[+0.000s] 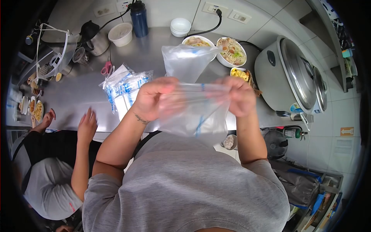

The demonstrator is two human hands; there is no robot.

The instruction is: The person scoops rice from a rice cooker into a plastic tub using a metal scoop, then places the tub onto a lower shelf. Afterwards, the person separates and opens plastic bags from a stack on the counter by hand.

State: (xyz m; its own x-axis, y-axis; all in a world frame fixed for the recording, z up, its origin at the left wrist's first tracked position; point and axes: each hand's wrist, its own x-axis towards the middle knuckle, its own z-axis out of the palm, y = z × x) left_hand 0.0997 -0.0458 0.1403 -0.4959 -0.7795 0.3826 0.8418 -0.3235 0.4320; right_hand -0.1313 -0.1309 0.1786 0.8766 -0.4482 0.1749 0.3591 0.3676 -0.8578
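Observation:
Between my two hands a clear plastic bag (193, 112) with blue marks is stretched sideways, in front of my grey shirt. My left hand (154, 98) is closed on its left top edge, and my right hand (242, 96) pinches the right one. Both hands are slightly blurred. Just behind them, a second translucent plastic bag (184, 62) stands on the steel counter, partly covering a bowl of noodles (198, 41). Another noodle bowl (232, 53) sits to its right. Close behind my right hand is a container of yellow food (240, 74). Packs of blue-printed plastic bags (125, 89) lie left of my left hand.
A big rice cooker (284, 73) stands at the right. Along the back are stacked white bowls (180, 26), a blue bottle (139, 19), a white tub (120, 34) and a steel kettle (96, 40). Pink scissors (107, 69) lie leftward. A co-worker (54, 181) stands close at my left.

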